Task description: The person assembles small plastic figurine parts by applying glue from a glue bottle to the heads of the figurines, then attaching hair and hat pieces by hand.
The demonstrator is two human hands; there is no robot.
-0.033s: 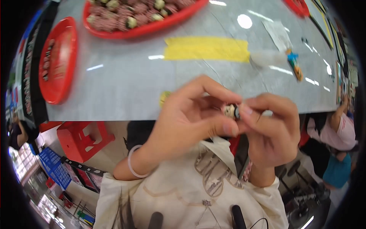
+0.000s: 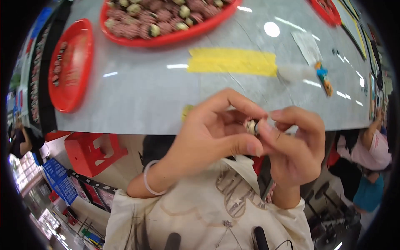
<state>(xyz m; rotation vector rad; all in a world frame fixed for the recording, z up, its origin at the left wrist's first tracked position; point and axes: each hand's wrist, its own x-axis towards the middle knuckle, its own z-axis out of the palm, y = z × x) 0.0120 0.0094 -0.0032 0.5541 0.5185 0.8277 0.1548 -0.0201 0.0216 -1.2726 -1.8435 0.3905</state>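
Red plastic tray holds heaped pink pieces; nearer than it, left hand and right hand clamp their grip on one figurine, seemingly unfinished.

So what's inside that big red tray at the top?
The red tray holds many small pink, cream and black pieces. The pile hides its bottom; the far side is cut off.

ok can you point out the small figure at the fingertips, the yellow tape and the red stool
small figure [image 2: 251, 126]: head view, on its pale part
yellow tape [image 2: 231, 61]: head view, mid-strip
red stool [image 2: 83, 154]: head view, solid part left of its cutout
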